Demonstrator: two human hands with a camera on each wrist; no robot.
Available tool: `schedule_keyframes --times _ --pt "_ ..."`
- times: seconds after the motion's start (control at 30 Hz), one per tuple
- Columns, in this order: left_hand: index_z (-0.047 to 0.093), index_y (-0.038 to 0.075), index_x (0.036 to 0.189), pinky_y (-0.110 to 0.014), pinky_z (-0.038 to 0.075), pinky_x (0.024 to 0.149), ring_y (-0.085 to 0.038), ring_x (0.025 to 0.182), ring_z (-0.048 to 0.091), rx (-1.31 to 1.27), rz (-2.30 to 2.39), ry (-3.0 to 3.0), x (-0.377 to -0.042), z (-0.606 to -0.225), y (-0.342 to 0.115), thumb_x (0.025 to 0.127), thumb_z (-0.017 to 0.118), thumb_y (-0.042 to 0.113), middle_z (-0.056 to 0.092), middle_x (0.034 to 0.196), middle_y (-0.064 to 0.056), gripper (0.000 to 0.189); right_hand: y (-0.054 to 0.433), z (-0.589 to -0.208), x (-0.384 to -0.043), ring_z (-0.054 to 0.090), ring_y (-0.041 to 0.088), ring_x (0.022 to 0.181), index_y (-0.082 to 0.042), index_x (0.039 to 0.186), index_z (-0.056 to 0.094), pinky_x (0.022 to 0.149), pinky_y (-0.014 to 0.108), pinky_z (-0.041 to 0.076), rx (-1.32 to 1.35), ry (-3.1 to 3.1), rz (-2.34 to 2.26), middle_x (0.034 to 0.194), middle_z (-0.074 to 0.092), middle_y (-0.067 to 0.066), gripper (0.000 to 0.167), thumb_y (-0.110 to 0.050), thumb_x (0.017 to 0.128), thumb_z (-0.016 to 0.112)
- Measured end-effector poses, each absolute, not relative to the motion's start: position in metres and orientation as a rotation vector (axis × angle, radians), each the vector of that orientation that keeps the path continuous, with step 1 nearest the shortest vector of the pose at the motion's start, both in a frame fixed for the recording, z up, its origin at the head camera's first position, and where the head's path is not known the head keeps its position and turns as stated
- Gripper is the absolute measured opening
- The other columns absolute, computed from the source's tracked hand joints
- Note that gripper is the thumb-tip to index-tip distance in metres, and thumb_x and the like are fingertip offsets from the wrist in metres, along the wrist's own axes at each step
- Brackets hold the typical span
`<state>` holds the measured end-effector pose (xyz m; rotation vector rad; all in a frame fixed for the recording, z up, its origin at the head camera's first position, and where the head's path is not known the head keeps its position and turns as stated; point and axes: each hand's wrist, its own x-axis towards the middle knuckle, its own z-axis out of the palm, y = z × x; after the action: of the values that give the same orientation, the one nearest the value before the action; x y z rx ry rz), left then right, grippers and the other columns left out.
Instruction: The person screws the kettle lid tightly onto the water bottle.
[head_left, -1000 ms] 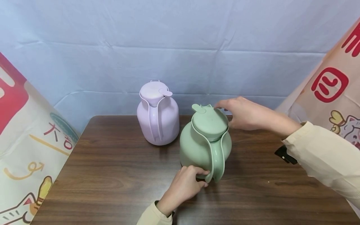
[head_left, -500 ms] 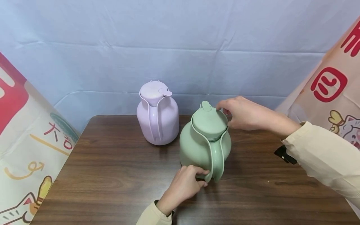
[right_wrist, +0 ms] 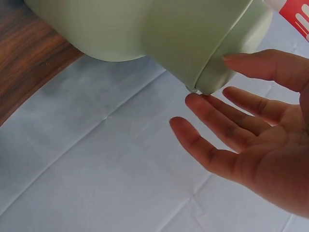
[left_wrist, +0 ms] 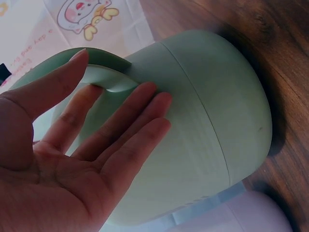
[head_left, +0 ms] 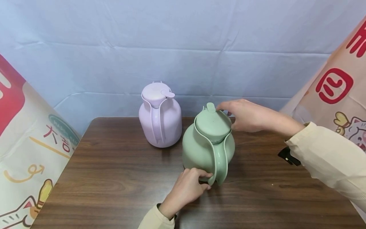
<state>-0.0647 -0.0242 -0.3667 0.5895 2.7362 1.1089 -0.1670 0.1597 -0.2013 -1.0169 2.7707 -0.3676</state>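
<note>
A green vacuum jug stands upright on the table, its handle toward the person. My left hand is at the lower end of the handle, thumb and index finger either side of its edge; the other fingers lie against the body in the left wrist view. My right hand holds the round lid from the right, index fingertip beside the lid's tab. In the right wrist view the thumb is on the lid's side and fingertips are at its rim.
A lilac vacuum jug with a similar handle stands to the left, further back. The brown wooden table ends at a pale blue cloth. Printed cloths hang at both sides.
The green lid has turned clockwise, its tab swinging from the left to the far side. My right index finger has shifted slightly left toward the tab; the left hand stays in place.
</note>
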Motion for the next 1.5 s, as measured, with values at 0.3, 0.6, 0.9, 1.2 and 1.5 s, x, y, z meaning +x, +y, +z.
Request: schedule_keyframes --times 0.3,0.6,0.9,1.2,1.5 --pt "0.073 0.017 0.098 -0.025 0.048 0.07 -0.007 0.09 0.06 0.606 1.105 2.739 -0.0644 -0.3669 -0.024 0.069 0.079 0.015 0.068 0.093 0.011 0.029 0.1583 -0.2016 -0.1654 0.053 0.021 0.074 0.001 0.108 0.057 0.065 0.036 0.043 -0.952 2.793 -0.375 0.092 0.058 0.008 0.046 0.009 0.062 0.058" --pt "0.073 0.017 0.098 -0.023 0.047 0.067 -0.006 0.09 0.06 0.604 1.122 2.725 -0.0644 -0.3668 -0.0237 0.07 0.078 0.014 0.068 0.094 0.01 0.029 0.1592 -0.2051 -0.1684 0.05 0.022 0.074 -0.001 0.106 0.058 0.065 0.036 0.041 -0.936 2.817 -0.364 0.081 0.055 0.005 0.048 0.008 0.058 0.059" --pt "0.073 0.017 0.098 -0.023 0.047 0.067 -0.006 0.09 0.06 0.607 1.124 2.726 -0.0645 -0.3677 -0.0235 0.07 0.078 0.014 0.068 0.093 0.009 0.028 0.1596 -0.2023 -0.1663 0.056 0.021 0.076 -0.002 0.104 0.059 0.067 0.036 0.045 -0.934 2.812 -0.373 0.092 0.062 0.007 0.045 0.009 0.06 0.057" --pt "0.073 0.017 0.097 -0.024 0.048 0.068 -0.006 0.091 0.059 0.6 1.126 2.724 -0.0645 -0.3671 -0.0247 0.069 0.079 0.014 0.068 0.094 0.01 0.029 0.1607 -0.1996 -0.1668 0.056 0.022 0.074 -0.004 0.095 0.061 0.066 0.037 0.045 -0.925 2.829 -0.318 0.08 0.06 0.005 0.036 0.005 0.061 0.061" --pt "0.073 0.017 0.097 -0.024 0.048 0.069 -0.006 0.091 0.059 0.607 1.122 2.726 -0.0645 -0.3673 -0.0239 0.069 0.078 0.014 0.068 0.093 0.01 0.029 0.1649 -0.1984 -0.1707 0.057 0.025 0.077 -0.002 0.099 0.062 0.067 0.04 0.045 -0.859 2.817 -0.304 0.081 0.062 0.005 0.038 0.005 0.061 0.06"
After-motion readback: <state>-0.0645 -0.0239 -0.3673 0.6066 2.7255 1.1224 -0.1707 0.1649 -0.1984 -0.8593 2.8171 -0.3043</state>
